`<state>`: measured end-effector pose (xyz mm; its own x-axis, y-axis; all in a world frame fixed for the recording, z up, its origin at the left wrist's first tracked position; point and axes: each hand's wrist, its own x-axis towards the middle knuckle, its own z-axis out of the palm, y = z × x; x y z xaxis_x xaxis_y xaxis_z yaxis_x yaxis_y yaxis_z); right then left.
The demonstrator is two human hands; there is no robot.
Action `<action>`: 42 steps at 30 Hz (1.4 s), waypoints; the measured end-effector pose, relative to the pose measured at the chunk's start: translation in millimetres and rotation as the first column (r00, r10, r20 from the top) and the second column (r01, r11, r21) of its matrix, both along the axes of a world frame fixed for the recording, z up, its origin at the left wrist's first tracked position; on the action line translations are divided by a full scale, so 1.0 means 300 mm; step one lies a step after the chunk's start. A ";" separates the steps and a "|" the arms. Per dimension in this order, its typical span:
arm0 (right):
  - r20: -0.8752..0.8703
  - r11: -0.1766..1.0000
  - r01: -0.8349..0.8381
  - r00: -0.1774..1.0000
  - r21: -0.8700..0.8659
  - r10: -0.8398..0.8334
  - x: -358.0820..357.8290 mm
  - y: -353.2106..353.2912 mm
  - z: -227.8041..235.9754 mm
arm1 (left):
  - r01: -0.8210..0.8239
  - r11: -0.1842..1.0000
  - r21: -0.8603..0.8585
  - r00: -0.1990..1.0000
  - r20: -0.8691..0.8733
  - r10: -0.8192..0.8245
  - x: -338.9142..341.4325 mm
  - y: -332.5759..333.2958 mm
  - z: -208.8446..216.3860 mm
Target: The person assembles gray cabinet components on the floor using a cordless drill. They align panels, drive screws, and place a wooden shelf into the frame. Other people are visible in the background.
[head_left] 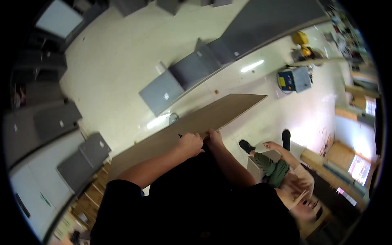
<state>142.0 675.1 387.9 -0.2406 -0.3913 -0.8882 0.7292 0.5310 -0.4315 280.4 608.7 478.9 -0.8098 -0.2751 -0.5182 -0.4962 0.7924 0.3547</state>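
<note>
From my distant post I watched both bare forearms angle inward. The left forearm (pixel 153 164) slanted up and rightward out of a black sleeve (pixel 116 202) to the left hand (pixel 191 144), back uppermost, curled closed. The right forearm (pixel 233 165) leaned leftward, steeper — its right hand (pixel 215 138) sat just beside the left, slightly farther forward, fingers (pixel 210 133) bent, tips partly hidden.
</note>
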 end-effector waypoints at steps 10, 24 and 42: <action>0.039 0.986 -0.158 0.987 0.058 0.156 -0.026 -0.165 -0.615 | -0.952 0.223 0.212 0.305 0.556 0.773 0.564 0.212 -0.303; -0.122 0.966 -0.238 0.961 0.099 0.250 -0.418 -0.492 -0.897 | 0.069 -0.996 0.048 -0.658 0.753 -0.009 0.723 0.447 -1.265; -0.148 0.958 -0.268 0.948 0.103 0.281 -0.485 -0.754 -1.060 | 0.024 -0.988 0.155 -0.723 0.685 0.090 0.624 0.116 -1.406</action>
